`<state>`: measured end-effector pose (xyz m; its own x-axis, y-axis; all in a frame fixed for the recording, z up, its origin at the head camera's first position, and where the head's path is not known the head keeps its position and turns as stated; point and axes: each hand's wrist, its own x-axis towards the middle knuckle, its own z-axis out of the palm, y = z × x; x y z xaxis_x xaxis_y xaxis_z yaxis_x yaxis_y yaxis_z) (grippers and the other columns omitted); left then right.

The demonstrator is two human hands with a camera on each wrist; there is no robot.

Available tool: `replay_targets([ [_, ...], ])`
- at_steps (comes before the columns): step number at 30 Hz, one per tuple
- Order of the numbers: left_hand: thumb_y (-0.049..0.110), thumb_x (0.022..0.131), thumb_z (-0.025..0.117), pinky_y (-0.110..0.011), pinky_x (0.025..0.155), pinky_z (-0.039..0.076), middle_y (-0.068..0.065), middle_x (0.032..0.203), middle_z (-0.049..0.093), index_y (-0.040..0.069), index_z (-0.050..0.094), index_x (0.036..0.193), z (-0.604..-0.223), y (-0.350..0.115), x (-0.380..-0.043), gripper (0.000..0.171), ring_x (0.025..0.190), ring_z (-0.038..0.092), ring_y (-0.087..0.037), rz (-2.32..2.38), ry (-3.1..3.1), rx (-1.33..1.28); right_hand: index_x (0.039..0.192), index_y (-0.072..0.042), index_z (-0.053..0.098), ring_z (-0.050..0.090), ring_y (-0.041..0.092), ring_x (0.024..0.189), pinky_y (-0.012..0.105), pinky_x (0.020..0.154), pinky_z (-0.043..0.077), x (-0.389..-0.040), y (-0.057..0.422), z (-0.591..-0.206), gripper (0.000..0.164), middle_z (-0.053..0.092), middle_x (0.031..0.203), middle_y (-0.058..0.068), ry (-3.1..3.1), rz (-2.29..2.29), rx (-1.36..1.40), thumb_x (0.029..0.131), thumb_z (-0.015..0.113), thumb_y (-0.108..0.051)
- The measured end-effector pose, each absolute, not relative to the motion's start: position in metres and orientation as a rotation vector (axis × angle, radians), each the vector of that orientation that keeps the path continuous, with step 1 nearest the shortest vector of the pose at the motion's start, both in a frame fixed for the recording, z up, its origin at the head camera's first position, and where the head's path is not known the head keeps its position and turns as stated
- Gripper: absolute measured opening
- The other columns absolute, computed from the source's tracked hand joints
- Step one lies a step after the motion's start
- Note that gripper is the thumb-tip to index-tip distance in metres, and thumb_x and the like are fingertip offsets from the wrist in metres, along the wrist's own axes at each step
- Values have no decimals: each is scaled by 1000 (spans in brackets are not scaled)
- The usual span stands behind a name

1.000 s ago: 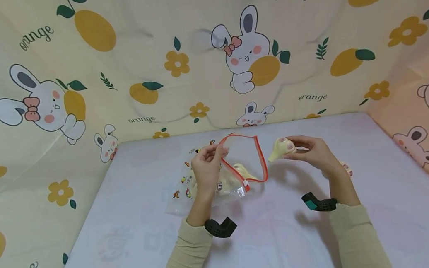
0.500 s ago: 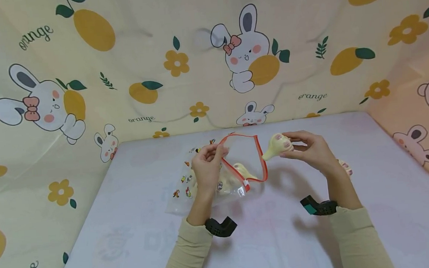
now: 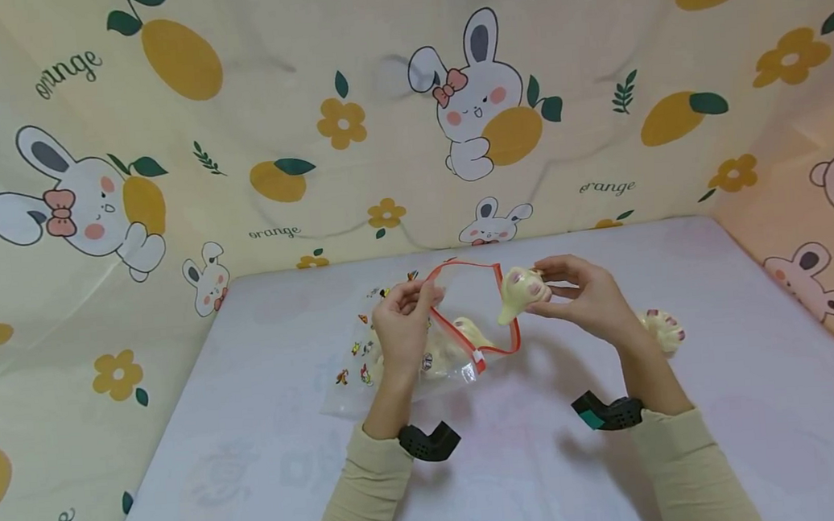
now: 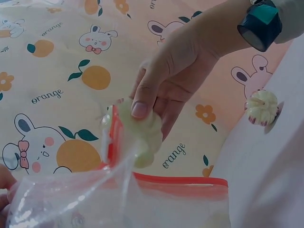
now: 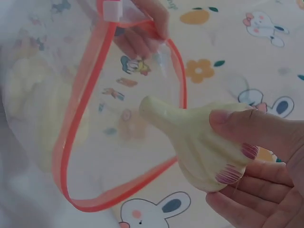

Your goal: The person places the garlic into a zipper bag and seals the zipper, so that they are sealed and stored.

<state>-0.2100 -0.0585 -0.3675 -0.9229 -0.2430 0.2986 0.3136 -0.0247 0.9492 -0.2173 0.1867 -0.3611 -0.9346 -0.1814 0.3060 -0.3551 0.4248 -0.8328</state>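
A pale yellow garlic bulb with purple streaks (image 5: 202,147) is gripped by my right hand (image 3: 585,297), thumb on one side and fingers on the other. Its stem points at the mouth of a clear zip bag (image 3: 389,387) with a red zip edge (image 5: 88,95) and small cartoon prints. My left hand (image 3: 405,326) pinches the bag's rim and the mouth gapes wide. Inside the bag lie more pale garlic bulbs (image 5: 57,114), blurred by the plastic. In the head view the held bulb overlaps the right side of the red rim.
Another garlic bulb (image 3: 663,330) rests on the white tabletop (image 3: 533,462) to the right, beside my right forearm. A cloth backdrop (image 3: 408,132) printed with rabbits and oranges rises behind the table. A white slider (image 5: 112,10) sits on the bag's zip.
My right hand has carried the garlic bulb leftward to the bag's mouth, uncovering more of the bulb on the table. My left hand and the bag have stayed in place.
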Motion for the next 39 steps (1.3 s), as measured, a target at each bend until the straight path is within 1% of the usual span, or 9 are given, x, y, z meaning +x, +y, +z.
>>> replay_targets([
  [3, 9, 90, 66, -10, 63, 54, -29, 90, 72, -9, 67, 94, -368, -58, -211, 18, 67, 67, 2, -1998, -1884, -70, 117, 4, 61, 58, -14, 91, 3, 82, 50, -217, 184, -363, 50, 61, 105, -15, -2475, 1537, 494, 72, 82, -2],
  [5, 10, 90, 66, -10, 63, 53, -28, 89, 72, -8, 67, 94, -369, -58, -211, 18, 67, 67, 2, -1996, -1883, -67, 116, 3, 62, 58, -14, 92, 4, 82, 51, -217, 182, -364, 48, 59, 102, -23, -2460, 1543, 503, 72, 82, -2],
  [7, 11, 90, 66, -10, 62, 53, -28, 88, 73, -8, 67, 94, -369, -58, -211, 19, 67, 67, 3, -1991, -1883, -63, 116, 3, 63, 58, -15, 93, 4, 83, 51, -217, 180, -365, 47, 63, 104, -18, -2444, 1548, 512, 73, 81, -2],
  [10, 10, 90, 66, -10, 62, 53, -28, 88, 73, -9, 67, 93, -369, -58, -212, 19, 66, 67, 3, -1995, -1877, -64, 116, 4, 63, 57, -17, 94, 4, 83, 51, -217, 176, -366, 46, 68, 110, 4, -2426, 1535, 513, 72, 80, 0],
  [12, 10, 90, 66, -10, 62, 53, -29, 89, 72, -9, 67, 94, -369, -58, -212, 20, 66, 67, 3, -1997, -1877, -65, 116, 5, 63, 55, -18, 94, 3, 83, 50, -217, 174, -366, 47, 66, 114, 17, -2420, 1511, 503, 72, 80, 1],
  [14, 9, 90, 66, -10, 62, 53, -30, 89, 72, -9, 67, 94, -369, -59, -212, 19, 66, 67, 3, -2001, -1876, -65, 116, 6, 62, 54, -18, 94, 3, 83, 50, -216, 171, -366, 48, 65, 116, 22, -2398, 1513, 484, 72, 80, 3],
  [20, 8, 90, 65, -9, 62, 52, -30, 90, 72, -9, 67, 94, -368, -59, -211, 18, 66, 66, 4, -2002, -1883, -65, 114, 6, 64, 54, -12, 99, 5, 84, 50, -213, 164, -365, 47, 63, 115, 20, -2328, 1521, 455, 70, 81, 3],
  [26, 8, 90, 65, -9, 62, 52, -30, 89, 72, -10, 67, 94, -367, -58, -210, 18, 66, 67, 4, -2004, -1879, -74, 115, 3, 66, 55, -5, 94, 4, 82, 50, -212, 160, -365, 48, 61, 109, 16, -2311, 1480, 422, 71, 83, -2],
  [39, 8, 90, 65, -9, 61, 52, -31, 89, 71, -9, 67, 94, -369, -58, -212, 18, 65, 65, 4, -1999, -1883, -63, 115, 4, 66, 55, -12, 86, 7, 71, 54, -213, 146, -374, 49, 65, 103, 19, -2321, 1529, 409, 70, 84, -3],
])
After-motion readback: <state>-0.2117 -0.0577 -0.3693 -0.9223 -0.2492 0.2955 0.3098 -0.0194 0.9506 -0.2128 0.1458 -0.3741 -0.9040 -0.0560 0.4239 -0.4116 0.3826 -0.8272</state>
